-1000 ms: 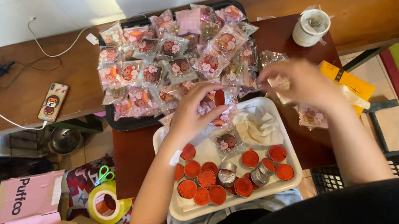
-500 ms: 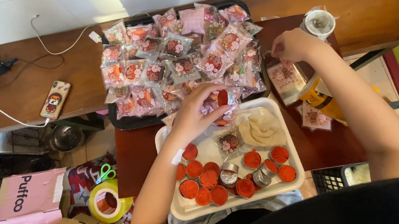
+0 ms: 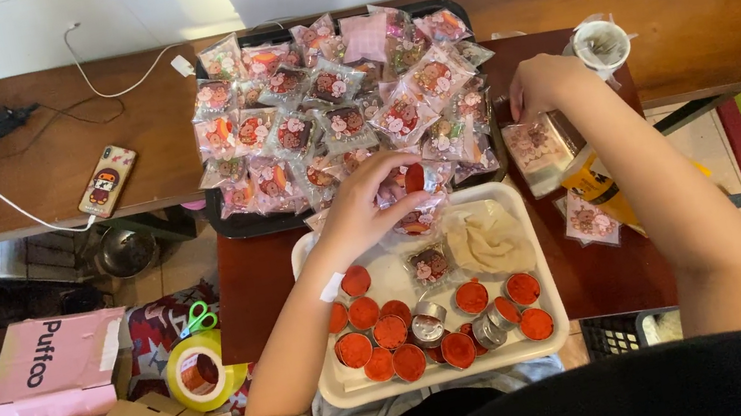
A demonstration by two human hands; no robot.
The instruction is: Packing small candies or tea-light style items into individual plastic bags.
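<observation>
Moved since earlier: the right hand (image 3: pixel 544 84) has travelled from over the white tray (image 3: pixel 551 308) up to about 1 o'clock, and now rests at the stack of empty clear bags (image 3: pixel 537 146) beside the paper cup (image 3: pixel 602 43); the left hand (image 3: pixel 360 208) has hardly shifted.
Left hand: fingers pinched together on a small red-lidded tin in a clear bag (image 3: pixel 414 200), held over the tray's far edge at 12 o'clock.
Right hand: fingers curled down onto the bag stack; whether it has gripped a bag cannot be told.
Step in hand: judged as bagging, one tin being finished while a fresh bag is fetched.
Loose tins: the red tins (image 3: pixel 392 331) sit in the tray's near half, at 6 o'clock, with a pale cloth (image 3: pixel 488 243) beside them.
Finished packs: the heap of filled bags (image 3: pixel 333 108) lies on the dark tray (image 3: pixel 236 223) at 11 to 12 o'clock.
Next move calls for: probably a light pinch to peel just one thin bag off the stack.
</observation>
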